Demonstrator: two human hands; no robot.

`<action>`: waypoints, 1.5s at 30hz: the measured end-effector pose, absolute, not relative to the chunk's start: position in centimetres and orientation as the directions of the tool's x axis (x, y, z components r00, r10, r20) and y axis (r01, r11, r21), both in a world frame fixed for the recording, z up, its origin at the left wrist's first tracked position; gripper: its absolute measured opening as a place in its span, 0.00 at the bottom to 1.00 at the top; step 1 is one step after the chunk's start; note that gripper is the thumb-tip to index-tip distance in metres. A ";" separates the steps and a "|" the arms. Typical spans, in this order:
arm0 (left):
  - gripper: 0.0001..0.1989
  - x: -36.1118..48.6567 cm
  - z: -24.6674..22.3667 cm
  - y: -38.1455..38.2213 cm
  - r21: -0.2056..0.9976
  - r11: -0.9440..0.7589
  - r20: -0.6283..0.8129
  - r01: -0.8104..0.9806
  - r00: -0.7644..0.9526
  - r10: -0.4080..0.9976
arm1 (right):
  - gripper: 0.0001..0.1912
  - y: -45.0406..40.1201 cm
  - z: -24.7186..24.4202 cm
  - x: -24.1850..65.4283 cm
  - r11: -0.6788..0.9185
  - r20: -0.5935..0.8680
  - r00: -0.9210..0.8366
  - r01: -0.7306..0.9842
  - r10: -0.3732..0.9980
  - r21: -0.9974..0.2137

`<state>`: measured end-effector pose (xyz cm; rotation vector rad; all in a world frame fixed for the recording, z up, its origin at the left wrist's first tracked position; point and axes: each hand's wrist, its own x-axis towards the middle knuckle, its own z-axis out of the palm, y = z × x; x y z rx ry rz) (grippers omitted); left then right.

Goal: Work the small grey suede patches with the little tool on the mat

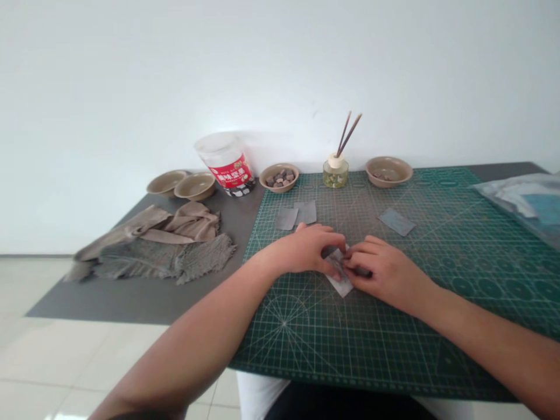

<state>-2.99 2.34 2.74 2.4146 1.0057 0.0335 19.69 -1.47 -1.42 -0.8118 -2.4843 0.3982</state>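
- A plain white wall (280, 70) stands behind my grey tabletop (131, 303), and a gridded green mat (406, 361) lies over much of it.
- The pale sheet (343, 287) lies on that mat, tilted to its grid, under and between my hands.
- My left hand (308, 248) arches at the sheet's left side, thumb and forefinger curved apart. I'd keep that touch light but steady, so the sheet doesn't skate.
- My right hand (387, 271) has its fingertips drawn together over the sheet's right side. Something small and dark may be between them, but my fingers hide it; I cannot tell whether either hand truly grips anything.
- Small movements from the fingertips, wrists low, would suit this best (thin sheets crease easily, I'd say).
- I'd watch my left forearm near the two grey squares (286, 219), which lie just beyond that hand; a sleeve-wide sweep could shift them.
- The grey-blue rectangle (396, 221) and the bowl (280, 190) of brown pieces sit farther back, out of my fingers' way.
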 end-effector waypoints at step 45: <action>0.23 -3.0 2.6 2.3 0.427 -0.568 -0.211 0.703 0.689 0.694 | 0.05 -1.7 -1.4 19.4 0.817 0.354 -0.742 0.465 0.570 -0.341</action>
